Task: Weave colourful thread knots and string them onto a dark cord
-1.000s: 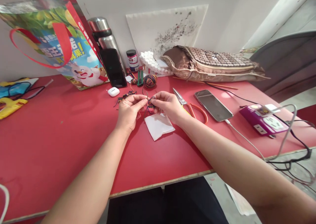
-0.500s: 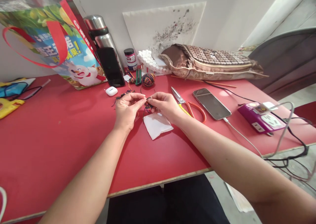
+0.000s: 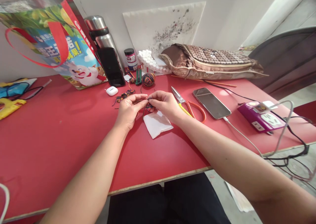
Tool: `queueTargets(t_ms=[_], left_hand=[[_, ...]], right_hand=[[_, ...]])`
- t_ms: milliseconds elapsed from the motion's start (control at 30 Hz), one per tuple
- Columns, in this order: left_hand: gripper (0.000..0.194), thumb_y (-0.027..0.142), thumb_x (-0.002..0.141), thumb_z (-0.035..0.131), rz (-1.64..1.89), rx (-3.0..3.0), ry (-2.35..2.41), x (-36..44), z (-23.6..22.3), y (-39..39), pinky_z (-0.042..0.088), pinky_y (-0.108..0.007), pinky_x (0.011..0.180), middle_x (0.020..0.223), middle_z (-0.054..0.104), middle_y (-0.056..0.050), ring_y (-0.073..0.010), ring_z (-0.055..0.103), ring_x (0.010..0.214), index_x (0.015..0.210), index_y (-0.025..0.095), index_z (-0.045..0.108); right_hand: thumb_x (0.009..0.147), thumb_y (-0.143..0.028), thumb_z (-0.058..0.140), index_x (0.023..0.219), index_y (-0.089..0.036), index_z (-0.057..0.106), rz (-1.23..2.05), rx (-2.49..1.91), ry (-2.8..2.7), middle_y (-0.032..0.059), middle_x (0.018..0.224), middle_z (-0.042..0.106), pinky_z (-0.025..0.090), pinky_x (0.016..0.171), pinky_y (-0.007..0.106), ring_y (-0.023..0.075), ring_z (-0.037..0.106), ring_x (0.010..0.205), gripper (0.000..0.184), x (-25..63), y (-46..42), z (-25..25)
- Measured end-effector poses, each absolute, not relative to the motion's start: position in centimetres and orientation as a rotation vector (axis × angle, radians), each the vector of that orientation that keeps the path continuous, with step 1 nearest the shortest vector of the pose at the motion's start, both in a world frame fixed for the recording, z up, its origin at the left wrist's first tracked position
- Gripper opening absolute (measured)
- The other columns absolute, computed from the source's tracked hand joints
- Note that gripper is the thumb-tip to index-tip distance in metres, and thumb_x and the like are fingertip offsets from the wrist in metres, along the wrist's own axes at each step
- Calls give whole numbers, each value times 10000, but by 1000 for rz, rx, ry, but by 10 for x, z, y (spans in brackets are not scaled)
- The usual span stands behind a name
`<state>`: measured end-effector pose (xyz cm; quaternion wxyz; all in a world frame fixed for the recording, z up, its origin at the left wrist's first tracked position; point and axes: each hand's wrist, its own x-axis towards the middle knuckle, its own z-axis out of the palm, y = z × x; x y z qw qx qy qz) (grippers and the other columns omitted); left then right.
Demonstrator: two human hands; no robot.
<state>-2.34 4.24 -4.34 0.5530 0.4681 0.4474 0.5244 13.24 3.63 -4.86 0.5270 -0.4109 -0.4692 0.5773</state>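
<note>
Above the red table, both hands meet at a small dark multicoloured yarn piece (image 3: 149,107). My right hand (image 3: 165,106) is closed on it between thumb and fingers. Thumb and index finger of my left hand (image 3: 129,111) pinch at its upper left edge, apparently on a strand; the exact hold is too small to make out. Beneath them lies a folded white tissue (image 3: 157,125). Behind my left hand rests another knotted yarn piece (image 3: 126,95), partly covered. A multicoloured ball of yarn (image 3: 148,79) sits farther back.
Scissors (image 3: 184,102) lie open right of my right hand, beside a charging phone (image 3: 211,102) and a purple power strip (image 3: 261,117). Behind stand a dark phone (image 3: 111,66), a steel flask (image 3: 105,36) and a jar (image 3: 130,59). A white earbud case (image 3: 112,91) lies left.
My left hand has shifted slightly right, its fingertips closer to the right hand's. More of the knotted yarn piece behind it now shows. The right hand has hardly moved.
</note>
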Motion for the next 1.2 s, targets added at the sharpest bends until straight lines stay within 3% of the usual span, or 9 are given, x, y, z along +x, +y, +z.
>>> queueTargets(t_ms=[233, 400, 500, 667, 967, 1200], left_hand=[[296, 270, 535, 965, 1183, 1080, 1057, -23, -42, 42, 526, -243, 599, 730, 755, -53, -146, 667, 678, 764, 154, 817], [340, 362, 595, 967, 1212, 1046, 1075, -24, -42, 43, 494, -217, 571, 784, 766, -63, -118, 654, 647, 803, 145, 809], [392, 410, 619, 962, 1142, 1057, 1070, -26, -39, 43, 410, -202, 481, 742, 736, -51, -97, 601, 571, 857, 137, 814], [357, 344, 580, 963, 1092, 1117, 1079, -26, -36, 42, 200, -212, 382, 566, 610, 15, -63, 418, 433, 837, 151, 805], [284, 370, 634, 904, 1179, 1202, 1140, -25, -39, 40, 222, -224, 377, 545, 589, 7, -100, 442, 472, 823, 177, 816], [204, 301, 639, 896, 1218, 1217, 1060, -22, -39, 40, 368, -241, 486, 570, 595, 15, -98, 470, 508, 733, 195, 750]], right_hand=[[810, -122, 624, 826, -198, 649, 1223, -964, -1241, -56, 644, 667, 492, 508, 218, 94, 609, 513, 81, 130, 38, -58], [827, -178, 672, 840, -198, 652, 1121, -1084, -1235, -18, 727, 708, 534, 598, 257, 128, 668, 637, 31, 134, 42, -61], [816, -175, 697, 833, -196, 662, 1067, -1099, -1262, -11, 750, 720, 533, 649, 265, 130, 668, 680, 44, 137, 45, -60], [811, -208, 742, 841, -196, 663, 1111, -1067, -1272, -4, 758, 733, 530, 661, 273, 130, 667, 677, 86, 141, 43, -53], [802, -219, 774, 800, -171, 704, 1136, -1143, -1333, 5, 763, 745, 505, 683, 279, 133, 664, 699, 84, 139, 40, -54], [750, -169, 862, 803, -176, 668, 1295, -1096, -1135, -16, 718, 722, 531, 606, 242, 116, 671, 637, 201, 138, 39, -49]])
